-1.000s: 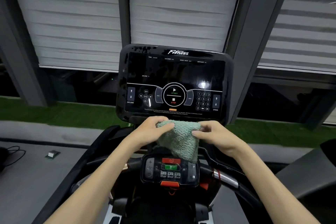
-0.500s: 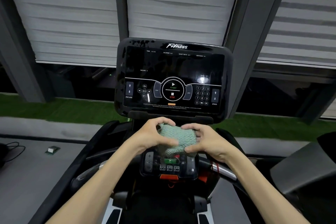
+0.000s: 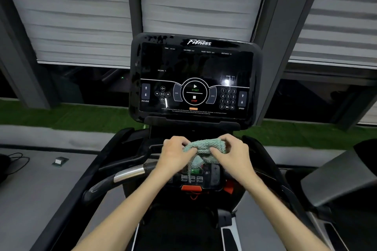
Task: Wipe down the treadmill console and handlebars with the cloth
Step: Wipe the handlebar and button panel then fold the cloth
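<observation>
While the cloth is bunched between two hands rather than pressed to any surface, I log this as preparation: folding a pad, wiping proper not yet begun, by my reading.

Left to right:
- Left handlebar (image 3: 128, 173), chrome sleeve, at 8 o'clock of the hands; untouched.
- Left hand (image 3: 175, 154): fingers curled, pinching the left end of the cloth.
- Cloth (image 3: 206, 144): teal, knobbly, wadded, held in the air above the lower control panel (image 3: 212, 177); a loose tail hangs at 6 o'clock.
- Right hand (image 3: 234, 155): fingers curled over the right end, thumb tucked under.
- Console (image 3: 195, 61): at 12 o'clock of the hands, glossy black, apart from the cloth.

Next move, judged: tuck in the tail, pass the pad to one hand, and lift it to the console glass with light pressure over the START and STOP pads.

Change: one second ago the cloth hung as a flat sheet from both hands; half a second ago it was balled tight; now the wad has loosened and a tail has dropped.
</observation>
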Motion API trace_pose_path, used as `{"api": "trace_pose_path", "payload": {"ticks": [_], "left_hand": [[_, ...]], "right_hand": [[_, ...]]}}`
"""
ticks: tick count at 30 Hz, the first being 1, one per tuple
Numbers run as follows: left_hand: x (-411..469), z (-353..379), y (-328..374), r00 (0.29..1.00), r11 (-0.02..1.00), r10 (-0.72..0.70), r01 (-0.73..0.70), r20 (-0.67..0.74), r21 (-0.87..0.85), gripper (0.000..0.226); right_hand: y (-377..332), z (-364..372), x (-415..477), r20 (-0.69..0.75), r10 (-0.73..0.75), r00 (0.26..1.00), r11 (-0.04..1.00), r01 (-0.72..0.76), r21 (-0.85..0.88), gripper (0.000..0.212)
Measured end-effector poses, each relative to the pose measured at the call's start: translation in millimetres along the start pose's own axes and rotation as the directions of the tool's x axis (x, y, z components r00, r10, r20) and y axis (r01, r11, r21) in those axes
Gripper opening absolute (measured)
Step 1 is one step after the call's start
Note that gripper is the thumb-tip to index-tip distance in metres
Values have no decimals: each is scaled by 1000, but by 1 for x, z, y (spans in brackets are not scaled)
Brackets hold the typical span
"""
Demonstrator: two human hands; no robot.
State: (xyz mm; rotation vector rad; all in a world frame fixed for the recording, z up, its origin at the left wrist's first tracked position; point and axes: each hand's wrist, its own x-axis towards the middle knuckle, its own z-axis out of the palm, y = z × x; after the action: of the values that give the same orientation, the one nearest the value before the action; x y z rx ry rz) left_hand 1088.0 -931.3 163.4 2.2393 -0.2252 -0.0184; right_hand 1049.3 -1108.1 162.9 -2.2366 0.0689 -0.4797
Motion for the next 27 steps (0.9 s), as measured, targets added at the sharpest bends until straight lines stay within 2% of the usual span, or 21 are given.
{"api": "trace_pose_path", "payload": {"ticks": [2, 3, 5, 6, 8, 10, 12, 13, 14, 16, 18, 20, 22, 24, 25, 27], "left_hand": [[-2, 9, 6, 993, 987, -116, 115, -6, -108, 11], [-1, 12, 9, 983, 949, -179, 183, 38, -257, 17], [-3, 13, 18, 942, 756, -260, 334, 211, -563, 33], [-4, 13, 17, 934, 672, -245, 357, 260, -649, 37], [-9, 12, 11, 956, 640, -177, 293, 235, -710, 29], [-16, 11, 1, 969, 631, -152, 246, 193, -736, 21], [-22, 11, -9, 968, 597, -115, 246, 222, -763, 24], [-24, 13, -14, 965, 591, -84, 248, 247, -768, 25], [-26, 14, -16, 962, 591, -45, 242, 268, -769, 26], [-30, 19, -18, 957, 604, -2, 232, 289, -762, 28], [-32, 24, -20, 963, 663, 21, 188, 269, -724, 30], [-33, 29, -25, 977, 791, 61, 77, 203, -607, 32], [-33, 31, -42, 985, 946, 164, -143, 48, -292, 35], [-32, 30, -67, 937, 942, 336, -334, -99, 34, 45], [-31, 29, -80, 908, 912, 398, -378, -129, 157, 52], [-30, 29, -107, 871, 832, 481, -417, -102, 365, 70]], "right_hand": [[-7, 11, -8, -96, -147, 984, 987, 140, -77, 16], [-9, 16, -12, -112, -212, 971, 975, 201, -94, 19], [-12, 24, -21, -71, -301, 951, 951, 294, -98, 25], [-13, 27, -25, -13, -330, 944, 940, 327, -93, 28], [-15, 29, -35, 76, -340, 937, 940, 341, 2, 29], [-17, 25, -40, 5, -215, 977, 954, 209, 216, 24], [-15, 21, -41, -64, 27, 998, 929, -1, 371, 30], [-15, 20, -41, 12, 149, 989, 883, -139, 449, 41], [-15, 20, -42, 136, 227, 964, 794, -264, 548, 50], [-12, 24, -46, 323, 230, 918, 613, -394, 685, 51], [-9, 30, -52, 349, 166, 922, 574, -378, 726, 41], [-5, 35, -58, 305, 200, 931, 566, -363, 740, 35], [2, 38, -61, 239, 290, 927, 586, -369, 721, 32], [11, 38, -64, 184, 377, 908, 612, -393, 686, 30], [17, 36, -66, 157, 411, 898, 620, -402, 674, 29], [25, 30, -68, 106, 464, 880, 626, -410, 663, 28]]}}
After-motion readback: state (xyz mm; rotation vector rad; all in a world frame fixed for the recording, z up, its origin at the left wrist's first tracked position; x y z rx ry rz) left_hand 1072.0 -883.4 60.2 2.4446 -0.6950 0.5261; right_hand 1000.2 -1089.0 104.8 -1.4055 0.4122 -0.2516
